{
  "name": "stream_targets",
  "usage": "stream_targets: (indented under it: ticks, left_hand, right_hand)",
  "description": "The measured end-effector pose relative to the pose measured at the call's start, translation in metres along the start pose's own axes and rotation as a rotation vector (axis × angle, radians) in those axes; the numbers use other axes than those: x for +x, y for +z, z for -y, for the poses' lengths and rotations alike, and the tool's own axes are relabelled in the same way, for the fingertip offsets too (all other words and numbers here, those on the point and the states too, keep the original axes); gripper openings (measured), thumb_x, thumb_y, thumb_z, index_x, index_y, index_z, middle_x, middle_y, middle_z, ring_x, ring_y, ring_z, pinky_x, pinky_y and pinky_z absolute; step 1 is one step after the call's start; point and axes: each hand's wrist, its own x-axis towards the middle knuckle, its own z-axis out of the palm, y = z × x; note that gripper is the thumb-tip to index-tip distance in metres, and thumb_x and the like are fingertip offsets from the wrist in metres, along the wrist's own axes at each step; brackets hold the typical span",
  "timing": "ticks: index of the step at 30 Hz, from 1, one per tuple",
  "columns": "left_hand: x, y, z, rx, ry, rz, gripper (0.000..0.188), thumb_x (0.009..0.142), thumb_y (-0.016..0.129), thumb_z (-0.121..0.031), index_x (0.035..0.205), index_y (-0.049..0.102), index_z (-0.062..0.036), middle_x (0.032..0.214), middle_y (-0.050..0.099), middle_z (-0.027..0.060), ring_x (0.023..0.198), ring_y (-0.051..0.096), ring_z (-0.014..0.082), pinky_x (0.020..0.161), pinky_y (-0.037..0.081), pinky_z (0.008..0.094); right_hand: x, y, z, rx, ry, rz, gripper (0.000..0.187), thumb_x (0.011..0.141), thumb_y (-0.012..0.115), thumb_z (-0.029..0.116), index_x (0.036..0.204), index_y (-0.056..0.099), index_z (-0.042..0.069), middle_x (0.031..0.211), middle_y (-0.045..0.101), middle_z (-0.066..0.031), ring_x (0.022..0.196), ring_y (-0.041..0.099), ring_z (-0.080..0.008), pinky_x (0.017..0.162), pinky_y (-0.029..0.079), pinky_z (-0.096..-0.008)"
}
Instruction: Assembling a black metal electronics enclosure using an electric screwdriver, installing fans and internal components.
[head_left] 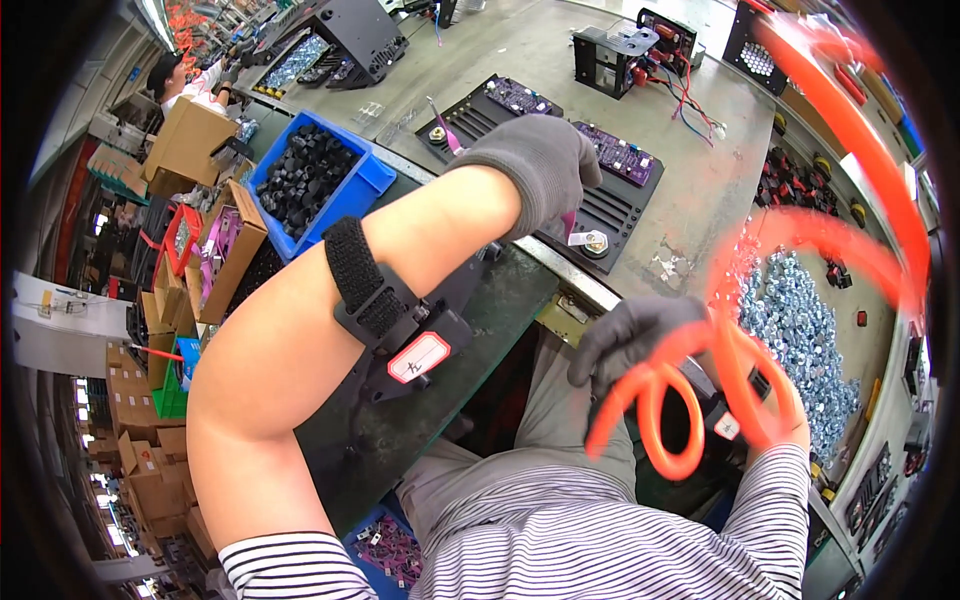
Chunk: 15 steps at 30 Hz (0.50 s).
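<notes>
My left hand (548,168), in a dark grey knit glove, reaches across a black slotted plate (610,215) on the workbench. Its fingers curl down, and the back of the hand hides whatever they pinch. Two purple circuit boards, a far one (520,97) and a right one (622,155), are on the plate. Below the hand, a purple strip (568,222) shows beside a round metal fitting (595,242) at the plate's near corner. My right hand (635,335), also gloved, is nearer my lap with bent fingers, partly behind an orange coiled hose (668,420); anything inside it is hidden.
A blue bin (375,178) of black parts stands left. Loose silver screws (800,340) are heaped right. Farther back are a black metal housing (350,40) and a bracket assembly with wires (615,60). The orange hose hangs across the right side. A co-worker (190,85) is far left.
</notes>
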Motion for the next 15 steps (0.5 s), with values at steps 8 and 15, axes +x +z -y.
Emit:
stream_targets:
  ticks: [8,15]
  left_hand:
    - [-0.011,0.017,-0.016,0.103,-0.001,-0.041,0.024,0.078,0.06,-0.014,0.101,0.067,-0.0114,0.09,0.067,0.0102,0.086,0.064,0.0252,0.078,0.05,0.0352]
    - [0.001,0.023,-0.017,0.217,-0.018,-0.049,0.023,0.077,0.059,-0.013,0.099,0.068,-0.0113,0.09,0.067,0.0111,0.088,0.063,0.0271,0.081,0.049,0.0361]
  right_hand:
    - [-0.037,-0.026,-0.004,-0.018,-0.152,-0.7,0.03,0.081,0.057,-0.003,0.111,0.056,-0.002,0.101,0.061,-0.0072,0.091,0.058,-0.0137,0.083,0.049,-0.0278]
    - [-0.02,-0.059,-0.012,-0.416,-0.225,-0.862,0.031,0.08,0.056,-0.002,0.111,0.052,0.001,0.099,0.059,-0.0047,0.086,0.057,-0.0107,0.074,0.049,-0.0248]
